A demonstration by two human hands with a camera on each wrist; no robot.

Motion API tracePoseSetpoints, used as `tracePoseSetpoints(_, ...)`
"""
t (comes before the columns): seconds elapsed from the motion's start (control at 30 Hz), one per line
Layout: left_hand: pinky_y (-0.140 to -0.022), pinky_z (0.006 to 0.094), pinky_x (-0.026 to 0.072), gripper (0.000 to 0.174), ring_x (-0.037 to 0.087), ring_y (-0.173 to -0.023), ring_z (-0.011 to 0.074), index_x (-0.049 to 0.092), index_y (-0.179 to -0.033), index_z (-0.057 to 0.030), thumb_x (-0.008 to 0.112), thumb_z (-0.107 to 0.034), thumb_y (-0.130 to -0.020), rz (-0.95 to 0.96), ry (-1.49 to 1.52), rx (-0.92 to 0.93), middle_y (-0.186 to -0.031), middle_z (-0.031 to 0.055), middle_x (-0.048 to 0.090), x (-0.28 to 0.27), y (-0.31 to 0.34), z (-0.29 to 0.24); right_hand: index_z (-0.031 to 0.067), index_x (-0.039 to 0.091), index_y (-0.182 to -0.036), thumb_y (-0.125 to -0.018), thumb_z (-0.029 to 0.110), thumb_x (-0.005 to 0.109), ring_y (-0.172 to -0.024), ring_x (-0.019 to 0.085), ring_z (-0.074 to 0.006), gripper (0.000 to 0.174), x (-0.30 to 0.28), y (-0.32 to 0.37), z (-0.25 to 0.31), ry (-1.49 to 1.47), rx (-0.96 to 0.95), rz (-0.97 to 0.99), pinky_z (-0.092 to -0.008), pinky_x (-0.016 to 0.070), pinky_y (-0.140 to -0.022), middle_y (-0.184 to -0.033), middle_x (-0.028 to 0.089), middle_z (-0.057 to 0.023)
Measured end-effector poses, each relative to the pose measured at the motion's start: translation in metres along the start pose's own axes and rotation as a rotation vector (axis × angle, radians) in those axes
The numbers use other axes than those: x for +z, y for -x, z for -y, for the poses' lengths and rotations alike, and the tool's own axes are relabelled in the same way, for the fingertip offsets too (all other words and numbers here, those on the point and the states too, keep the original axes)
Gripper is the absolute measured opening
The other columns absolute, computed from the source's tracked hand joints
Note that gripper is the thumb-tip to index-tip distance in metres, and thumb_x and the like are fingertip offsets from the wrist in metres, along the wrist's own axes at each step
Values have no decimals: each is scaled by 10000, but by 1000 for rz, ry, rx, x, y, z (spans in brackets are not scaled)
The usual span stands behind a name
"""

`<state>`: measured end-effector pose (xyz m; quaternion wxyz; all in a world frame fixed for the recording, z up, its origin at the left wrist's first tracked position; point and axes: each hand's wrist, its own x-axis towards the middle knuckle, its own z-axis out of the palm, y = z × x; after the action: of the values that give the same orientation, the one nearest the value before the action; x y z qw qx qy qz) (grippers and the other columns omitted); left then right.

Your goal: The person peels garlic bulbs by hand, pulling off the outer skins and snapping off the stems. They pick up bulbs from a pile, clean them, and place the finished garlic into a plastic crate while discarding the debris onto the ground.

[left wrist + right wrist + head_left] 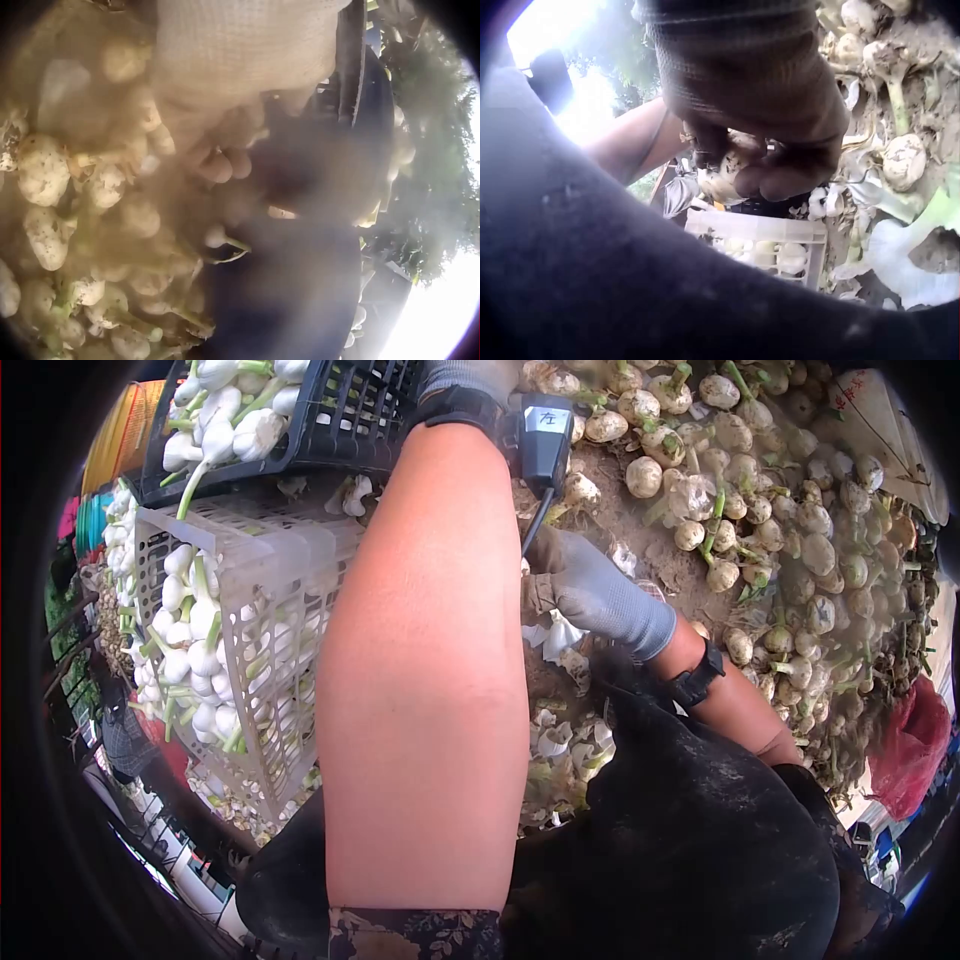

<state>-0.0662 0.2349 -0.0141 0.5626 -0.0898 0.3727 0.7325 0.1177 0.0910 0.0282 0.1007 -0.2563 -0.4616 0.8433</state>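
My right hand (605, 597), in a grey glove, is low over the soil beside loose skins. In the right wrist view its fingers pinch a dirty garlic bulb (731, 163), partly hidden by the glove. My left arm stretches forward across the head view. The gloved left hand (465, 374) is at the top edge, beside the black crate (330, 435) of white garlic. In the left wrist view two fingertips (217, 166) show below the glove; blur leaves me unable to tell what they hold. Soil-covered garlic bulbs (43, 171) lie near that hand.
A pale plastic crate (270, 560) full of cleaned garlic leans below the black one. To the right spreads a big heap of unpeeled garlic (790, 550), with a red bag (910, 745) at its edge. Peeled skins (560, 740) litter the ground near the dark-clothed knees.
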Motion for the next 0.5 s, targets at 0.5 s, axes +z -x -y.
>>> tracePoseSetpoints(0.5, -815, 236, 485, 480, 598, -905, 111, 485, -1220, 56, 685, -137, -830, 62, -1130, 87, -1050, 101, 606, -34, 193, -13, -20, 550, -1100, -731, 186, 785, -832, 592, -163, 483, -36, 31, 4, 716, 69, -415, -319, 489, -752, -918, 615, -119)
